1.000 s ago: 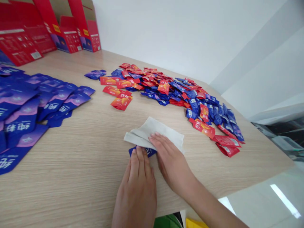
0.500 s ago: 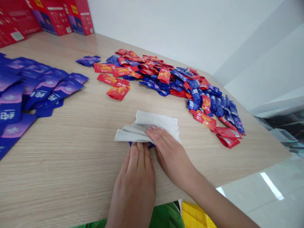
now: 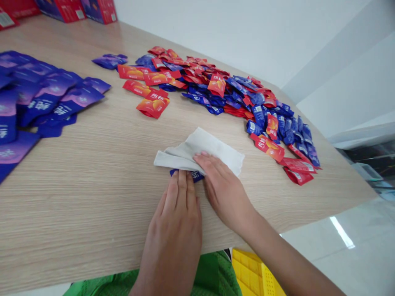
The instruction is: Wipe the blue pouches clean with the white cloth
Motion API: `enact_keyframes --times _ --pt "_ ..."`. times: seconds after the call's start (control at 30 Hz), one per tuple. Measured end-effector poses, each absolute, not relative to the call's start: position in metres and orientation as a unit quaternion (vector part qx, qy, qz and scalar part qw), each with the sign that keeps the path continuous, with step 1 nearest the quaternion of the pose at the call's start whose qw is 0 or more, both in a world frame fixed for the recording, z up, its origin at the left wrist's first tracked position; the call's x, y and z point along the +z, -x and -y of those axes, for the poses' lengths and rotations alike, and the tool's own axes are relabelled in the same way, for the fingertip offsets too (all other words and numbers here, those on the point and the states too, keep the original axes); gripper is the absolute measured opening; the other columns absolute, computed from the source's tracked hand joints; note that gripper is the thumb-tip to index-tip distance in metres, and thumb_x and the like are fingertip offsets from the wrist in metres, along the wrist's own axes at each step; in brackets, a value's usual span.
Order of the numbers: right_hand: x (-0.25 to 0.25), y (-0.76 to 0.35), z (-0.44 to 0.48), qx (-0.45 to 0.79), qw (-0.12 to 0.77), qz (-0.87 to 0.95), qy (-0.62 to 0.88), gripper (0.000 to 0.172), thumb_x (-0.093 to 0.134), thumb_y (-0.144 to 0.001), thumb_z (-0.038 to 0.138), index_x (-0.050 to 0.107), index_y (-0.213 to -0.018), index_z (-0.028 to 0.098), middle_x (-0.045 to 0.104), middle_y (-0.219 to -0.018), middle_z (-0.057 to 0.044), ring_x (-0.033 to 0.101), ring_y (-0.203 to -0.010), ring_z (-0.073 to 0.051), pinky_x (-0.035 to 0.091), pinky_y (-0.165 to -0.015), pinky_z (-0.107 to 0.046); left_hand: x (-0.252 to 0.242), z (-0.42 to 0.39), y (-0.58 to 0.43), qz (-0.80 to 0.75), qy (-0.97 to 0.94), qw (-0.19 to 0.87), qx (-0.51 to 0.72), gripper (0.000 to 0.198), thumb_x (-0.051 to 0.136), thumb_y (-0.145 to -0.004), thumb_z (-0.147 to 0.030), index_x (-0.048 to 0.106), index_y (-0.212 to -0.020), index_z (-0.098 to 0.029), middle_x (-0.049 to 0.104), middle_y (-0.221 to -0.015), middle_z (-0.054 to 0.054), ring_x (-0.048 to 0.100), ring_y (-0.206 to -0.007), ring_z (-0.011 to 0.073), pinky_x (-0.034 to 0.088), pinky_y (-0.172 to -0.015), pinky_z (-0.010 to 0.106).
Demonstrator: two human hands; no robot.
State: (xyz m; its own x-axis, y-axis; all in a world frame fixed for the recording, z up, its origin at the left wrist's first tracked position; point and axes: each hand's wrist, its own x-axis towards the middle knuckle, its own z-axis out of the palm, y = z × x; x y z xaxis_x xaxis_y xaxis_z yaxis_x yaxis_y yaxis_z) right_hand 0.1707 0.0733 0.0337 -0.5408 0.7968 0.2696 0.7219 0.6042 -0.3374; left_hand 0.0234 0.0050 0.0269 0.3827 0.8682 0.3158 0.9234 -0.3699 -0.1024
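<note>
A small blue sachet (image 3: 197, 176) with white print lies on the table, mostly covered by my left fingertips and a white cloth. My left hand (image 3: 177, 209) presses it down with fingers stretched out side by side, gripping nothing. Closed on the white cloth (image 3: 205, 144), my right hand (image 3: 224, 185) pushes it against the sachet and table; its fingers are together and the thumb is mostly out of sight. The cloth is creased, its left edge folded over.
A long heap of red and blue sachets (image 3: 217, 84) runs along the wall side. Larger blue-purple pouches (image 3: 46, 96) overlap at the left. Red boxes (image 3: 100, 10) stand at the back left. A yellow crate (image 3: 251, 273) sits below the table's front edge.
The cloth has swung round under my right hand, its far corner now pointing away and its right side further right. More of the blue sachet shows. The view has tilted slightly downward.
</note>
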Motion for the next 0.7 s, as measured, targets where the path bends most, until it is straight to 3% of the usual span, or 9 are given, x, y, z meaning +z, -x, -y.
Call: enact_keyframes --times 0.2,0.3,0.37,0.43,0.53,0.63,0.7 --pt "0.028 -0.193 -0.077 0.073 0.217 0.838 0.496 0.052 0.038 -0.106 0.008 0.059 -0.154 0.015 0.063 -0.16 -0.016 0.054 -0.155 -0.026 0.042 -0.132 -0.055 0.02 0.001 -0.025 0.558 0.816 0.112 -0.101 0.059 0.039 -0.095 -0.008 0.051 -0.147 0.017 0.053 -0.155 0.04 0.06 -0.145 0.045 0.056 -0.119 0.052" --pt "0.031 -0.201 -0.075 0.056 0.244 0.778 0.576 0.046 0.04 -0.109 0.015 0.062 -0.148 0.012 0.07 -0.149 -0.02 0.066 -0.142 -0.032 0.053 -0.121 -0.057 0.019 0.001 -0.028 0.567 0.811 0.104 -0.096 0.062 0.043 -0.094 -0.005 0.045 -0.151 0.017 0.05 -0.158 0.04 0.055 -0.15 0.0445 0.054 -0.122 0.052" --pt "0.034 -0.197 -0.072 0.048 0.274 0.761 0.586 0.044 0.04 -0.11 0.018 0.063 -0.148 0.013 0.072 -0.146 -0.019 0.069 -0.138 -0.031 0.056 -0.118 -0.055 0.021 -0.001 -0.029 0.573 0.806 0.109 -0.1 0.061 0.044 -0.092 -0.003 0.047 -0.15 0.017 0.053 -0.157 0.04 0.058 -0.147 0.0448 0.057 -0.118 0.052" --pt "0.036 -0.188 -0.07 0.056 0.283 0.802 0.522 0.047 0.04 -0.11 0.016 0.06 -0.152 0.018 0.068 -0.153 -0.014 0.062 -0.147 -0.026 0.052 -0.124 -0.051 0.023 -0.002 -0.028 0.578 0.801 0.114 -0.108 0.059 0.043 -0.091 -0.002 0.053 -0.147 0.015 0.058 -0.153 0.038 0.064 -0.141 0.0448 0.061 -0.113 0.052" --pt "0.036 -0.178 -0.071 0.092 0.23 0.879 0.408 0.054 0.037 -0.108 0.008 0.056 -0.157 0.022 0.065 -0.158 -0.009 0.052 -0.156 -0.019 0.044 -0.131 -0.046 0.025 -0.004 -0.027 0.573 0.806 0.104 -0.107 0.057 0.041 -0.092 -0.003 0.059 -0.144 0.011 0.066 -0.146 0.035 0.068 -0.136 0.0428 0.06 -0.114 0.052" --pt "0.031 -0.189 -0.076 0.076 0.203 0.857 0.468 0.052 0.038 -0.107 0.008 0.059 -0.154 0.017 0.064 -0.159 -0.014 0.055 -0.154 -0.025 0.043 -0.131 -0.053 0.024 -0.003 -0.027 0.577 0.804 0.106 -0.102 0.057 0.043 -0.092 -0.002 0.056 -0.146 0.012 0.06 -0.152 0.036 0.064 -0.141 0.0424 0.059 -0.116 0.051" --pt "0.03 -0.203 -0.079 0.054 0.215 0.806 0.548 0.048 0.04 -0.109 0.014 0.06 -0.152 0.015 0.066 -0.155 -0.018 0.062 -0.147 -0.03 0.049 -0.125 -0.059 0.022 -0.002 -0.029 0.583 0.798 0.112 -0.102 0.059 0.044 -0.092 -0.003 0.052 -0.148 0.013 0.056 -0.156 0.037 0.062 -0.144 0.0428 0.06 -0.115 0.051"
